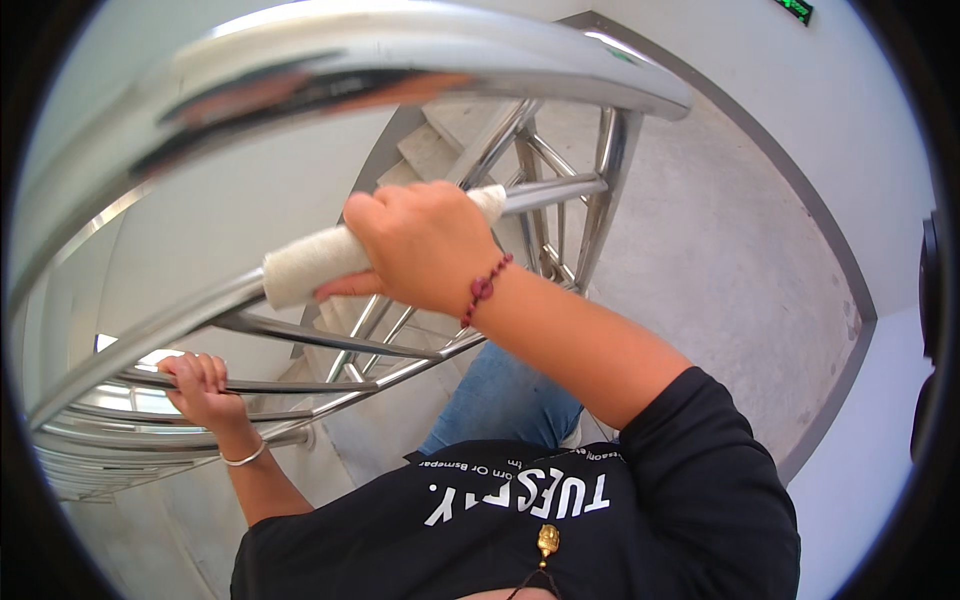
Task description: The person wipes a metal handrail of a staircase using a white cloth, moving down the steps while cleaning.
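Observation:
My right hand (420,240) is closed around a white cloth (315,262), which wraps a horizontal rail (547,193) of the stainless steel stair railing. The cloth shows on both sides of my fist, and my thumb lies along its lower side. At the left, my left hand (196,382) grips a thin metal baluster (300,387) of the same railing, lower in the picture. Above both hands runs the thick, shiny top handrail (525,64), curving across the view.
Concrete steps (435,154) descend or rise beyond the railing; which cannot be told. A grey concrete floor (712,225) lies at the right, bordered by a dark skirting and a white wall (840,135). A lit green sign (795,9) hangs at the top right.

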Tool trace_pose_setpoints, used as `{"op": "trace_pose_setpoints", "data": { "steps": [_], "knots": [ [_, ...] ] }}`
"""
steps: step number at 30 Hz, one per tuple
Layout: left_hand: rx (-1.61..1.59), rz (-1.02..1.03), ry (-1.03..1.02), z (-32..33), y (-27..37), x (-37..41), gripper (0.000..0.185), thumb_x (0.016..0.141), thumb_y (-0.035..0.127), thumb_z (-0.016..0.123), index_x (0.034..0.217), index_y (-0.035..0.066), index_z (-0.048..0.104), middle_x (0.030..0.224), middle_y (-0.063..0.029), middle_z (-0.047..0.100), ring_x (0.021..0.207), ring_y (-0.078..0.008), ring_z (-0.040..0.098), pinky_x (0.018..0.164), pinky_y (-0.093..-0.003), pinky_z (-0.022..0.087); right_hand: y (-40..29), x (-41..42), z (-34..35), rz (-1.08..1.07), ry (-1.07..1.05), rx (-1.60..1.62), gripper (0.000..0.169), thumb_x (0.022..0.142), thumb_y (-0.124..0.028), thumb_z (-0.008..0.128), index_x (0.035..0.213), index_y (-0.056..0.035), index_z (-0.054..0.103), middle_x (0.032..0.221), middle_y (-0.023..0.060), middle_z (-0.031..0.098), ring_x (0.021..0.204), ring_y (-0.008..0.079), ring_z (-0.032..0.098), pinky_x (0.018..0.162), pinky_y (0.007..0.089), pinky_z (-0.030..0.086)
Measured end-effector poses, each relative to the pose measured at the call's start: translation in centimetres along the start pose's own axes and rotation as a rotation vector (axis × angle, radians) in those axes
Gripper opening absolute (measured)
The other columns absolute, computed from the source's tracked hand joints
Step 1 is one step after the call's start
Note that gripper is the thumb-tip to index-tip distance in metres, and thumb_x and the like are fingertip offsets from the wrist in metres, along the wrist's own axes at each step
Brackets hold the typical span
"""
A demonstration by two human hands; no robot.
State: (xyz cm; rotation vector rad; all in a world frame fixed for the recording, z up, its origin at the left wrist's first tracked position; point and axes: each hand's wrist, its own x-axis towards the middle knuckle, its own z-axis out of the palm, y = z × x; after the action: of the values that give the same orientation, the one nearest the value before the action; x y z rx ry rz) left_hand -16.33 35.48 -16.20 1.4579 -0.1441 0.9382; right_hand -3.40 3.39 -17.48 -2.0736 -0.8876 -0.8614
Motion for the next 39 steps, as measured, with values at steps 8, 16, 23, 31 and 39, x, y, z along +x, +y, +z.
{"op": "trace_pose_setpoints", "data": {
  "steps": [8,16,23,31,39],
  "knots": [
    [-0.087,0.015,-0.076,1.1,0.1,-0.8,0.019,0.101,0.011,0.055,0.088,0.012,0.041,0.063,0.0044,0.033,0.052,-0.0049,0.03,0.048,-0.0228,0.029,-0.6,-1.0,0.3,-0.035,0.098,-0.093,0.058,0.076,-0.064,0.073,0.089,-0.008,0.064,0.077,0.0081,0.065,0.073,0.029,0.066,0.066,0.0394,0.052],
    [0.566,1.056,0.157,4.3,-5.5,-7.6,0.082,0.087,0.02,0.069,0.149,-0.005,0.021,0.145,-0.024,0.035,0.138,-0.0356,0.035,0.116,-0.0524,0.027,-11.1,5.3,2.7,-0.302,0.108,-0.076,0.048,0.086,-0.05,0.07,0.114,-0.0118,0.06,0.093,0.0101,0.065,0.085,0.0302,0.065,0.079,0.0433,0.049],
    [-0.21,-0.048,-0.24,10.4,-6.0,-7.1,0.033,0.104,0.015,0.054,0.13,0.0,0.042,0.116,-0.0079,0.059,0.104,-0.009,0.053,0.087,-0.0278,0.047,-9.1,4.7,3.8,-0.255,0.14,-0.024,0.048,0.08,-0.049,0.075,0.11,-0.0144,0.062,0.08,0.0052,0.061,0.07,0.0261,0.064,0.063,0.0368,0.05],
    [0.014,-0.079,-0.252,9.7,-8.3,-7.3,0.034,0.1,0.016,0.059,0.128,0.002,0.045,0.102,-0.0069,0.054,0.077,-0.0119,0.053,0.071,-0.0289,0.049,2.7,-2.9,-0.4,-0.03,0.097,-0.119,0.046,0.078,-0.047,0.077,0.106,-0.0127,0.065,0.093,0.0074,0.067,0.087,0.0293,0.065,0.079,0.042,0.048],
    [0.297,0.719,-0.258,15.2,-8.8,-12.3,0.079,0.093,0.021,0.067,0.152,-0.001,0.02,0.153,-0.023,0.027,0.145,-0.0319,0.027,0.115,-0.047,0.029,8.2,-7.5,-3.2,0.241,0.044,-0.106,0.036,0.081,-0.029,0.075,0.111,-0.0115,0.066,0.104,0.01,0.068,0.102,0.0322,0.061,0.096,0.046,0.039]
  ]
}}
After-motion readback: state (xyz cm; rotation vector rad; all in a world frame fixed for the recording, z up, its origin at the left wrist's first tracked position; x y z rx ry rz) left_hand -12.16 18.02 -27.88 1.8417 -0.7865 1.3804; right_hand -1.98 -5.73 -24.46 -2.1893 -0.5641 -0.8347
